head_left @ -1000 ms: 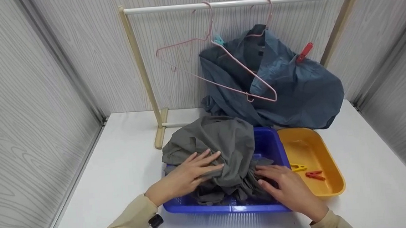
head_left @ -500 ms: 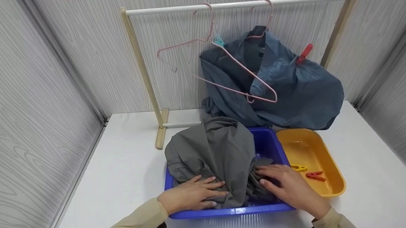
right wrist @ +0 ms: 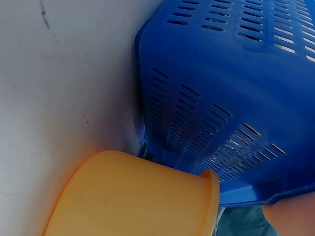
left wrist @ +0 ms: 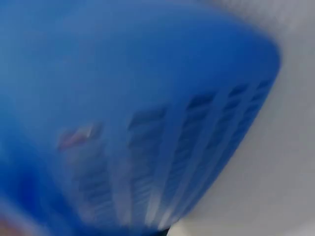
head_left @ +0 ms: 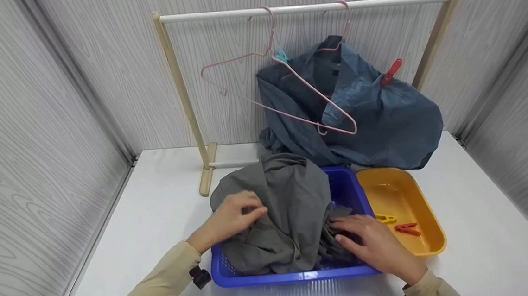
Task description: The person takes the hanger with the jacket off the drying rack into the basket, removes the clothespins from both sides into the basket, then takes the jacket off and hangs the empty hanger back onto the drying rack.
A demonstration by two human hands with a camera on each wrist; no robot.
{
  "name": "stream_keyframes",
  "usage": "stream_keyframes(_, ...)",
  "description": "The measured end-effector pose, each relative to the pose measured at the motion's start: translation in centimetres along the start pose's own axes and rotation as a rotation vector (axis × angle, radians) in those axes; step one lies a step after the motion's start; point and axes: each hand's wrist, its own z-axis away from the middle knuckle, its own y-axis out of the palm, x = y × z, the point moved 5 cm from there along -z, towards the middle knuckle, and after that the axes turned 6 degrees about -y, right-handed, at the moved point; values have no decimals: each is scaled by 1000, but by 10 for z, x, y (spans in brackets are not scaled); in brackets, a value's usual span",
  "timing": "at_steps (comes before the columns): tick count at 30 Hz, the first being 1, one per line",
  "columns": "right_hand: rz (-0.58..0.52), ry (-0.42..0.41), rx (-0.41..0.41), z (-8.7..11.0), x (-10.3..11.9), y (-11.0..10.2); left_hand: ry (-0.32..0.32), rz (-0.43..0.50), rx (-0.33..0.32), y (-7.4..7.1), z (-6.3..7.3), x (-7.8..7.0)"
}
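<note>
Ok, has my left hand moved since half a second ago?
Yes: in the head view, your left hand has shifted up and left, away from the front rim of the blue basket.

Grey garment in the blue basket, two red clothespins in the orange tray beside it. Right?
No: the head view shows one yellow clothespin and one red clothespin in the orange tray. Grey garment in the blue basket, tray beside it: right.

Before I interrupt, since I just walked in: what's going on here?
A person's right hand rests on gray cloth in a blue basket; the left hand is curled over it, its grip unclear. Behind, a blue garment and a garment-free pink hanger hang from a rack. Clothespins lie in the yellow tray.
</note>
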Motion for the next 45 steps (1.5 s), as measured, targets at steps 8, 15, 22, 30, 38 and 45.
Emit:
stream_keyframes(8,19,2,17,0,1,0,-350,-82,-120,-37,-19,78)
stream_keyframes(15,1,23,29,0,0,1,-528,-24,74,-30,-24,114)
stream_keyframes(22,-3,5,17,0,1,-1,-443,-55,148,-28,-28,113)
stream_keyframes(30,-1,13,8,0,0,0,-326,-27,43,-27,-27,99)
stream_keyframes(38,-7,53,13,0,-1,1,-178,-7,11,-24,-12,63)
stream_keyframes(45,-16,57,15,1,-1,-1,-3,-142,137,-3,12,18)
